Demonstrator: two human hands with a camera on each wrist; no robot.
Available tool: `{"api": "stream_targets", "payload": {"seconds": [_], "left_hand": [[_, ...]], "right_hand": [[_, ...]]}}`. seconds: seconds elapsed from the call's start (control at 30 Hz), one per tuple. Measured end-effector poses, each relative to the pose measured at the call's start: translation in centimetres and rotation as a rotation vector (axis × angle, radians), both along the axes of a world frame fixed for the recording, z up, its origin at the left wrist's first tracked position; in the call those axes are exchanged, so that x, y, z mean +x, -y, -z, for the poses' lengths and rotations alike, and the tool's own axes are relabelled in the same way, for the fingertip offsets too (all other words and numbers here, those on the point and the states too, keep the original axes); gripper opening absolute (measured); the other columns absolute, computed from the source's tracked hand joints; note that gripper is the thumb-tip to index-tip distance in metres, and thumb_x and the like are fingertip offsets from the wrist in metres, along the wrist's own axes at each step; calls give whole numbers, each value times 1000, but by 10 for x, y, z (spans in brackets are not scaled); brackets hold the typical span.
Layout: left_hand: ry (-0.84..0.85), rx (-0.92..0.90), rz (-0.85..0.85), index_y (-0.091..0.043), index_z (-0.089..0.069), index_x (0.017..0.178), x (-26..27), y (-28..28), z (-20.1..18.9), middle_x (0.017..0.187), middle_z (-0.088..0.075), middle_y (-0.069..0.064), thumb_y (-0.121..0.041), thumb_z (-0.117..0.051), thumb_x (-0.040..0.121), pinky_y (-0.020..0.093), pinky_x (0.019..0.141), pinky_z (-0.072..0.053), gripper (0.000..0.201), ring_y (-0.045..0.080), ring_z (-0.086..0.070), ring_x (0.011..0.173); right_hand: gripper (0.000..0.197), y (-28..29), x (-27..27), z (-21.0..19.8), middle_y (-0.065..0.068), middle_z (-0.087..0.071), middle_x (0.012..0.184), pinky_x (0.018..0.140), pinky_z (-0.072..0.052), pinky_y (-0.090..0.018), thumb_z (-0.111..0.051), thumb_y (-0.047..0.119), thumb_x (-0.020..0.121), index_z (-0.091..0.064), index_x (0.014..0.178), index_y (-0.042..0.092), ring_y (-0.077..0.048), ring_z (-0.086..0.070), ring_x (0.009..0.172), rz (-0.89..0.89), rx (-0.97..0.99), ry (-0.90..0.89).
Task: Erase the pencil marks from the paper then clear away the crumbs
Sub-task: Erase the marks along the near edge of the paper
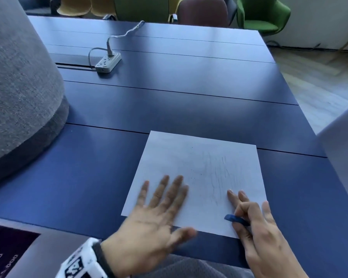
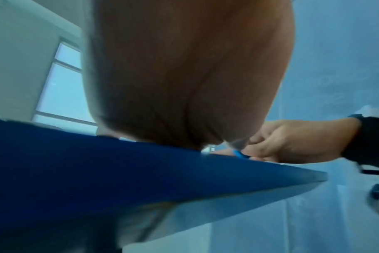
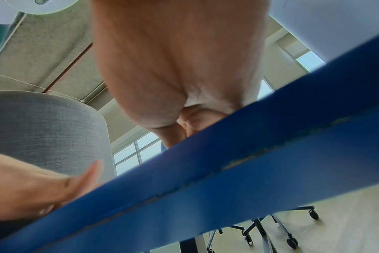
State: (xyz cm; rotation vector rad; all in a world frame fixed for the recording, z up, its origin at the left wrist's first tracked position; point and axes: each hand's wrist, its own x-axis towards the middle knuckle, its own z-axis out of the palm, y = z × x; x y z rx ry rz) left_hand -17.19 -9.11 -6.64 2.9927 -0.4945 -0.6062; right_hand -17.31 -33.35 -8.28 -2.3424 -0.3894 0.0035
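From the head view, the paper (image 1: 197, 177) lies flat on the blue worktop (image 1: 100, 177), at about 6 o'clock, close to the person. Faint pencil marks (image 1: 219, 177) show on its right half. The left hand (image 1: 149, 223) lies flat on the paper's near left corner, its grip spread apart, fingers straight. The right hand (image 1: 255, 223) has its grip pinched on a small blue eraser (image 1: 234, 218) at the paper's near right edge.

I think the paper is thin, light and slippy, so it needs pressing down flat. The eraser looks small and is best pinched at its sides.

From the left wrist view, the eraser (image 2: 240, 154) peeks out under the right hand (image 2: 292, 140).

From the right wrist view, the worktop edge (image 3: 227, 171) hides the grip.
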Motion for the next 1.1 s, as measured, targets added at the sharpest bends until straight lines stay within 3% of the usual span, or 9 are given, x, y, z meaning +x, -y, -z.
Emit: {"api": "stream_targets", "payload": {"seconds": [0.17,0.3,0.37,0.4,0.5,0.6,0.67,0.93,1.1], "left_hand": [[-30,-8,-366,-9,41,137,15,-31,-22,142,51,7,-80,42,45,47,117,16,116,22,41,137],[17,-53,-33,-11,1,156,13,-3,-24,162,8,11,-76,1,90,45,114,-5,92,20,5,149],[65,-153,215,-29,21,151,4,8,-15,157,30,-3,-77,-5,87,42,113,15,85,10,30,143],[6,-122,248,-32,24,150,1,7,-14,155,33,-6,-78,-7,87,41,113,18,84,9,34,141],[-5,79,90,-15,-10,156,1,-10,-15,163,-5,9,-77,-6,90,45,111,-9,91,15,0,149],[-87,168,-147,-14,39,137,7,-40,-26,145,48,5,-83,37,50,46,116,15,112,19,44,134],[-198,231,-236,-10,46,130,14,-48,-39,138,55,6,-81,44,36,46,116,17,118,21,47,131],[-61,121,175,-13,29,147,88,25,-54,150,42,3,-76,0,82,42,118,15,95,17,39,137],[-89,86,422,-15,22,150,90,64,-27,154,35,2,-71,-16,92,43,116,19,90,15,35,140]], "right_hand": [[23,0,0,-2,37,-43,133,117,-5,-19,-41,23,87,-29,86,43,15,-25,136,-11,2,16],[25,2,-1,-1,34,-45,133,118,-6,-21,-41,21,86,-29,85,43,16,-25,135,-21,-1,2],[26,4,-1,0,38,-45,132,116,-3,-14,-42,21,86,-30,86,44,16,-26,135,-26,1,0],[26,4,0,1,41,-44,132,115,-2,-12,-42,21,86,-30,86,44,16,-26,135,-29,1,5],[25,4,1,0,44,-36,136,116,-3,-14,-41,21,86,-30,86,44,16,-24,135,-42,5,12],[25,3,0,1,39,-44,133,118,-6,-20,-42,20,86,-30,87,42,15,-25,136,-39,1,10],[26,4,0,2,43,-38,135,117,-5,-16,-43,18,86,-30,88,41,13,-26,136,-41,-7,26],[31,4,1,2,48,-25,139,117,-6,-16,-44,19,87,-28,89,46,12,-26,137,-44,-52,32],[19,2,1,5,42,-36,139,116,-9,-15,-31,42,88,-28,94,59,-7,-32,141,10,-72,7]]}}
